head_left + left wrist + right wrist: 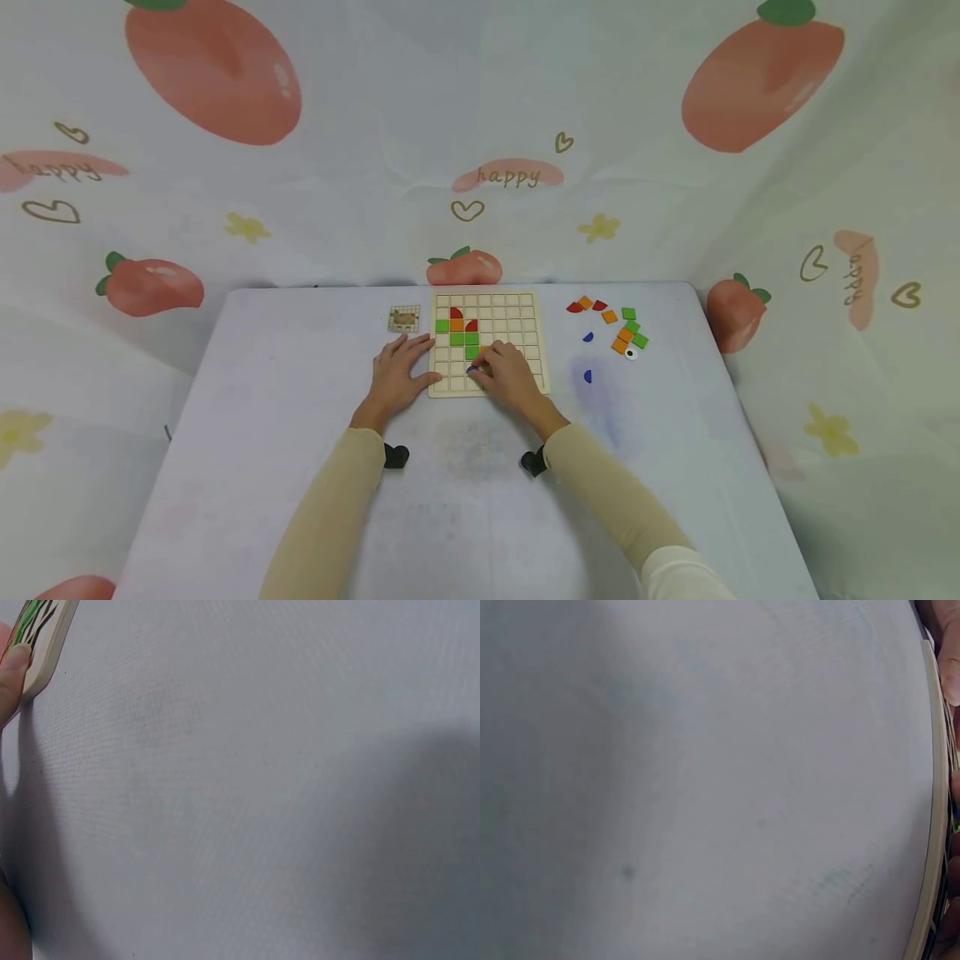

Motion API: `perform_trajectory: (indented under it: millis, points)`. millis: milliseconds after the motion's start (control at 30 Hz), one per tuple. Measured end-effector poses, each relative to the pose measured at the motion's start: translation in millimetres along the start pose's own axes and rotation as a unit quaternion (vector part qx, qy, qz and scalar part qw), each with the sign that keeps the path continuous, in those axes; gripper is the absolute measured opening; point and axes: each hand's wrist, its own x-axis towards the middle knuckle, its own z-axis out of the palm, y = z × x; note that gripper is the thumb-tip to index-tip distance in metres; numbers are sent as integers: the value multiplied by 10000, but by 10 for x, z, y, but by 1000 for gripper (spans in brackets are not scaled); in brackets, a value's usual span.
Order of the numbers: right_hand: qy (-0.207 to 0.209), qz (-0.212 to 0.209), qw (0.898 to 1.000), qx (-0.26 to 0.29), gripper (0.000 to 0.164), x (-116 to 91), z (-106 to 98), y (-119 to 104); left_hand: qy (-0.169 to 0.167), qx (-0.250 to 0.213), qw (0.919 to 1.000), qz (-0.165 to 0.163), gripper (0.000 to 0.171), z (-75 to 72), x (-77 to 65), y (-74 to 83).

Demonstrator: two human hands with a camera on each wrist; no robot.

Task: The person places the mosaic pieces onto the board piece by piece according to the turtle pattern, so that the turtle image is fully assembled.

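A square wooden grid board [522,312] lies near the table's far edge. My left hand [393,377] rests at its left side, fingers spread, thumb and fingertips touching the rim; the left wrist view catches the thumb [10,673] on the board's corner [54,646]. Over the lower middle of the grid, my right hand [512,375] pinches a small blue half-round tile [471,368]. Red quarter-round tiles [456,313], green square tiles [457,339] and an orange tile [456,326] sit in the cells. Another orange tile [484,350] is partly hidden by the right fingers.
Left of the board lies a small pattern card [404,318]. Loose tiles spread to the right: orange squares [609,317], green squares [628,313], red pieces [599,305], blue half-rounds [588,377] and a white eye disc [632,354]. A printed cloth [510,242] hangs behind the table.
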Motion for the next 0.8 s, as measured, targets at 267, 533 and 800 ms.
perform_trajectory:
  millis: [267, 533, 800]
  points:
    - [-152, 107, 9996, 223, 19, -18, 0, 6, 38, 2, 10000, 14, 72, 6, -6, -2]
    - [-345, -78, 9993, 95, 25, -33, -87, -12, 50, -41, 10000, 33, 72, 9, -4, 6]
    - [-761, -13, 9951, -638, 36, -35, -296, -73, 28, 36, 10000, -16, 73, -3, -14, 10]
